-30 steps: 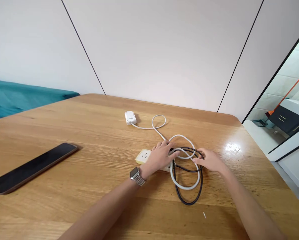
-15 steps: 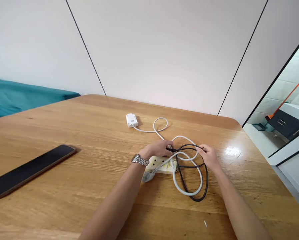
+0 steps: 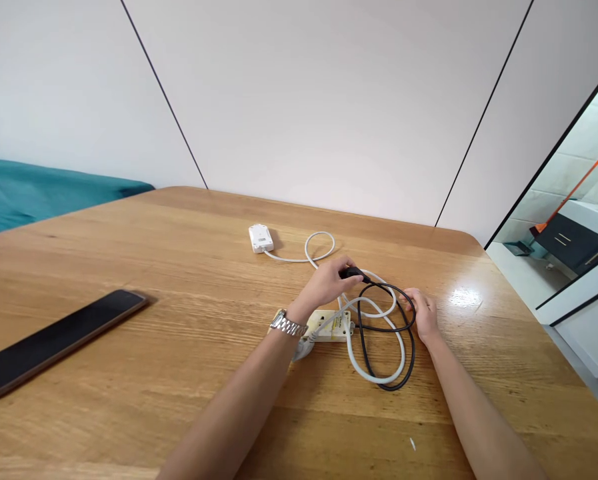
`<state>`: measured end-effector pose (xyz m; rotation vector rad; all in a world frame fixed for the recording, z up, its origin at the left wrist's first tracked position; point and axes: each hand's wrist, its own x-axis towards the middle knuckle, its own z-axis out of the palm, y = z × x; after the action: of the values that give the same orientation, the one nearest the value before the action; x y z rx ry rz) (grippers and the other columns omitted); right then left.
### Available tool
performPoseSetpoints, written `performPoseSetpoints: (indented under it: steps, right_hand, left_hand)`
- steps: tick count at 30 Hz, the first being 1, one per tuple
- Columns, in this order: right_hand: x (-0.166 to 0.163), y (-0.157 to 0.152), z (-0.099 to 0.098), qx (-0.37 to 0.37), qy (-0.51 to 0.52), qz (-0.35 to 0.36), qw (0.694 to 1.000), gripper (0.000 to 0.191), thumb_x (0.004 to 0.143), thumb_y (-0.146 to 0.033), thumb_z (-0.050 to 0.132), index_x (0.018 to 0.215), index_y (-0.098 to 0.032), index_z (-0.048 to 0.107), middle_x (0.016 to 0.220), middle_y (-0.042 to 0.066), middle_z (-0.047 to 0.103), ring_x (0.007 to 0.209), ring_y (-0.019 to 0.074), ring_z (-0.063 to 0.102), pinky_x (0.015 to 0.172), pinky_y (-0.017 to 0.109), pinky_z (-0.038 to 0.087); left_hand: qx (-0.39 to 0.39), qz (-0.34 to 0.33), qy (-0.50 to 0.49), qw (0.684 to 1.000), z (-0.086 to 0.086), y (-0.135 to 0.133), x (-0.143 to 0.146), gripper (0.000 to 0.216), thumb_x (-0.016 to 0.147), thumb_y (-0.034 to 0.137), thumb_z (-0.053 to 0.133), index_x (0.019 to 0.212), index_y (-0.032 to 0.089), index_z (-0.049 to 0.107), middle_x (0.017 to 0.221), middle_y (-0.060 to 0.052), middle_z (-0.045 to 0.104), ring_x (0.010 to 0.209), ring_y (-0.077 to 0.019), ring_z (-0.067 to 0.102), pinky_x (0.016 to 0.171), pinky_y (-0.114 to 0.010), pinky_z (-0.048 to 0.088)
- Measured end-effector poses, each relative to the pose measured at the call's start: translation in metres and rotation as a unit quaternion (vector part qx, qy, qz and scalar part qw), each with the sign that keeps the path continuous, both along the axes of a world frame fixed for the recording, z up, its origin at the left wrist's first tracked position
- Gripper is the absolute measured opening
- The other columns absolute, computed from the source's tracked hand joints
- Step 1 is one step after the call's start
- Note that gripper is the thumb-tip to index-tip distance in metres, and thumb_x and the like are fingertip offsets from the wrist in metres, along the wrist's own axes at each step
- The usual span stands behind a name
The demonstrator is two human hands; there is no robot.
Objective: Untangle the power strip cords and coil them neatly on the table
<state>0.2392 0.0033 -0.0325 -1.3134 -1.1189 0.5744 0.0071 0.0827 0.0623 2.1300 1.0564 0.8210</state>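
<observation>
My left hand [image 3: 326,285] is closed round a black plug [image 3: 353,273], holding it above the tangle of cables. From that plug runs a black cable [image 3: 413,363], looped over and through a thicker white cable [image 3: 403,357]. My right hand [image 3: 425,317] has its fingers curled on the black cable at the right side of the loops. Below my left wrist lies a white power strip [image 3: 329,327], yellowed in places and partly covered by my wrist and the white cable. A pale plug [image 3: 303,348] rests at its near left edge.
A small white box [image 3: 261,238] sits farther back on the wooden table [image 3: 129,367], joined to the white cable. At the left lies a dark phone-like slab [image 3: 63,343]. A white wall [image 3: 319,100] stands behind the table; an orange broom [image 3: 573,193] is beyond the right side.
My left hand has risen and moved away from me with the black plug, off the power strip. My right hand has shifted slightly right, and the black loops have changed shape.
</observation>
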Motion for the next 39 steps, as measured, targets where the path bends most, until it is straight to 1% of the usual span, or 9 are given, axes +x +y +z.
performPoseSetpoints:
  steps: [5, 10, 14, 17, 22, 27, 31, 36, 39]
  right_hand:
    - [0.007, 0.010, -0.005, -0.028, 0.030, 0.037, 0.998, 0.048, 0.083, -0.057, 0.044, 0.076, -0.021, 0.075, 0.104, 0.009, 0.073, 0.100, 0.0256, 0.064, 0.078, 0.035, 0.051]
    - [0.006, 0.015, -0.006, -0.042, 0.039, 0.056, 0.997, 0.040, 0.079, -0.055, 0.057, 0.096, -0.024, 0.076, 0.112, 0.006, 0.073, 0.113, 0.0262, 0.061, 0.105, 0.043, 0.040]
    - [0.002, 0.013, -0.001, -0.032, 0.049, 0.072, 0.996, 0.047, 0.081, -0.059, 0.051, 0.095, -0.021, 0.075, 0.109, 0.008, 0.073, 0.109, 0.0269, 0.064, 0.102, 0.043, 0.044]
    - [-0.005, 0.009, 0.008, -0.019, 0.030, 0.069, 0.997, 0.045, 0.084, -0.058, 0.048, 0.090, -0.022, 0.075, 0.106, 0.007, 0.074, 0.108, 0.0263, 0.064, 0.103, 0.044, 0.042]
    - [-0.020, 0.005, 0.023, 0.002, -0.008, 0.031, 0.999, 0.042, 0.086, -0.055, 0.048, 0.081, -0.022, 0.074, 0.104, 0.007, 0.073, 0.111, 0.0267, 0.061, 0.106, 0.043, 0.038]
    - [-0.030, 0.001, 0.040, 0.018, 0.183, 0.065, 0.981, 0.043, 0.080, -0.060, 0.056, 0.082, -0.019, 0.071, 0.103, 0.009, 0.074, 0.108, 0.0274, 0.065, 0.103, 0.043, 0.042]
    - [-0.031, -0.001, 0.050, 0.041, 0.261, 0.098, 0.959, 0.037, 0.080, -0.054, 0.059, 0.088, -0.020, 0.067, 0.108, 0.007, 0.073, 0.107, 0.0253, 0.066, 0.100, 0.042, 0.045]
    - [-0.015, 0.003, 0.040, -0.067, 0.038, 0.030, 0.997, 0.024, 0.076, -0.036, 0.052, 0.087, -0.020, 0.066, 0.100, 0.007, 0.073, 0.098, 0.0233, 0.068, 0.096, 0.040, 0.047]
    - [0.000, 0.004, 0.034, -0.114, -0.024, 0.017, 0.993, 0.022, 0.071, -0.029, 0.054, 0.083, -0.019, 0.070, 0.097, 0.007, 0.074, 0.100, 0.0235, 0.065, 0.099, 0.040, 0.043]
  left_hand:
    - [0.028, 0.010, 0.047, 0.998, -0.012, 0.003, 0.009, 0.025, 0.078, 0.038, 0.058, 0.084, 0.017, 0.070, 0.082, -0.006, 0.069, 0.075, -0.0190, 0.059, 0.069, -0.030, 0.045]
    - [0.022, 0.011, 0.015, 1.000, -0.023, 0.003, 0.017, 0.030, 0.077, 0.029, 0.061, 0.103, 0.017, 0.070, 0.103, -0.010, 0.071, 0.092, -0.0217, 0.064, 0.082, -0.032, 0.048]
    - [-0.025, 0.003, -0.034, 0.999, -0.025, -0.003, 0.023, 0.019, 0.074, 0.032, 0.067, 0.085, 0.016, 0.069, 0.080, -0.004, 0.072, 0.069, -0.0171, 0.063, 0.065, -0.026, 0.048]
    - [-0.008, -0.012, -0.029, 0.999, -0.027, -0.011, 0.030, 0.020, 0.073, 0.036, 0.071, 0.079, 0.017, 0.069, 0.076, -0.003, 0.072, 0.067, -0.0164, 0.062, 0.062, -0.026, 0.046]
    - [0.080, -0.057, 0.003, 0.995, -0.038, -0.020, 0.045, 0.022, 0.075, 0.023, 0.071, 0.097, 0.021, 0.071, 0.095, -0.005, 0.073, 0.087, -0.0198, 0.066, 0.082, -0.031, 0.051]
    - [0.117, -0.122, 0.058, 0.984, -0.045, -0.023, 0.050, 0.029, 0.081, 0.009, 0.058, 0.104, 0.021, 0.072, 0.127, -0.007, 0.063, 0.117, -0.0214, 0.059, 0.104, -0.034, 0.045]
    - [0.131, -0.115, 0.093, 0.980, -0.038, -0.030, 0.051, 0.029, 0.083, 0.023, 0.063, 0.112, 0.019, 0.067, 0.132, -0.009, 0.060, 0.119, -0.0247, 0.057, 0.105, -0.038, 0.044]
    - [0.129, -0.018, 0.126, 0.983, -0.022, -0.030, 0.042, 0.026, 0.084, 0.029, 0.062, 0.107, 0.017, 0.063, 0.110, -0.010, 0.065, 0.106, -0.0251, 0.060, 0.095, -0.039, 0.048]
    - [0.120, 0.020, 0.205, 0.971, -0.018, -0.021, 0.030, 0.037, 0.083, 0.032, 0.063, 0.117, 0.018, 0.059, 0.119, -0.012, 0.061, 0.113, -0.0284, 0.056, 0.098, -0.041, 0.045]
